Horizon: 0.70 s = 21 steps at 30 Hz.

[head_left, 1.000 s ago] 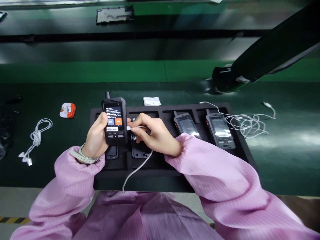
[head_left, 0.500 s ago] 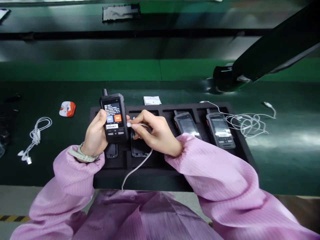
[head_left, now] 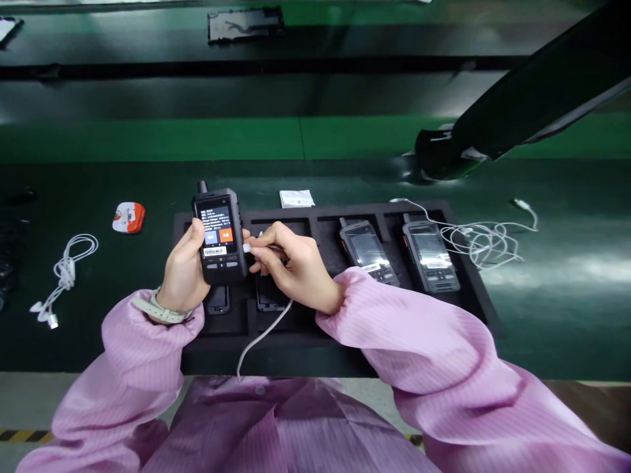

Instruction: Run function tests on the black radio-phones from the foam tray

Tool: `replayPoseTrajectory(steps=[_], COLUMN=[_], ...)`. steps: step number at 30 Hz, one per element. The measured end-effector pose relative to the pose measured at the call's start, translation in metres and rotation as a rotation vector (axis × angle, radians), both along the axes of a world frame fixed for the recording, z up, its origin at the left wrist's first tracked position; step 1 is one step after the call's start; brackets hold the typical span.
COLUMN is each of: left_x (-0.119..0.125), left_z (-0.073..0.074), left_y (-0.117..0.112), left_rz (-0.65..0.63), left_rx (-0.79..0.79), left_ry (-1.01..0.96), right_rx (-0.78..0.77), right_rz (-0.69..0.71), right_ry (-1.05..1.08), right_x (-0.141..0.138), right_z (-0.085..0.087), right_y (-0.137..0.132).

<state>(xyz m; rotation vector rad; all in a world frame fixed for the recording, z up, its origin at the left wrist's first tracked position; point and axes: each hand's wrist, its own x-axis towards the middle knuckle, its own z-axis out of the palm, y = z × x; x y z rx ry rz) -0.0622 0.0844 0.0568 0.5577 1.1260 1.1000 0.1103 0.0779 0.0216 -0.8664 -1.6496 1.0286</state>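
The handheld radio [head_left: 217, 230] is held raised above the left end of the black foam tray [head_left: 340, 210], its stub antenna toward the worktop's far edge and its lit screen toward the wearer. The screen displays lines of text, a blue button and an orange button; a barcode label sits at the screen's lower edge, above the keys.

The left hand [head_left: 185, 269] grasps the radio, thumb along its left side and fingertips emerging at its right side. The right hand [head_left: 296, 263] pinches the white cable connector [head_left: 247, 248] between thumb and index finger at the radio's right side; full insertion cannot be confirmed. The attached cable [head_left: 261, 338] passes below the right hand and drops over the tray's near rim toward the worktop's near edge.

The tray lies along the near edge of the worktop [head_left: 123, 263]. Two further radios lie in its right-hand compartments: a third-compartment unit [head_left: 369, 249] and a fourth-compartment unit [head_left: 430, 256]. Two dark devices in the left-hand compartments are partly hidden by the hands and the raised radio.

A loose white cable coil [head_left: 486, 243] overlaps the tray's far right corner. A white paper packet [head_left: 296, 198] lies just beyond the far rim. Toward the worktop's left edge lie an orange-and-white container [head_left: 129, 217] and a bundled white cable [head_left: 64, 269].
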Motion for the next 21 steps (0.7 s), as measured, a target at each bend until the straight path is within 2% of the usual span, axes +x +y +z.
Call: replayPoseTrajectory(steps=[9,12,16,21], left_x=[-0.003,-0.003,-0.003,0.000], left_z=[0.001,0.000,0.001,0.006], left_y=[0.001,0.000,0.000,0.001], left_rz=[-0.023,-0.026,-0.034,0.027], left_rx=[0.017,0.033,0.052,0.018], left_ry=[-0.043,-0.048,-0.054,-0.033], right_rx=[-0.145,-0.171,-0.258,-0.322], right_rz=[0.101,0.050,-0.010,0.019], right_ry=[0.038,0.059,0.197,0.126], right_x=[0.008,0.012,0.013,0.007], right_z=[0.017,0.021,0.027,0.026], right_y=[0.006,0.008,0.008,0.004])
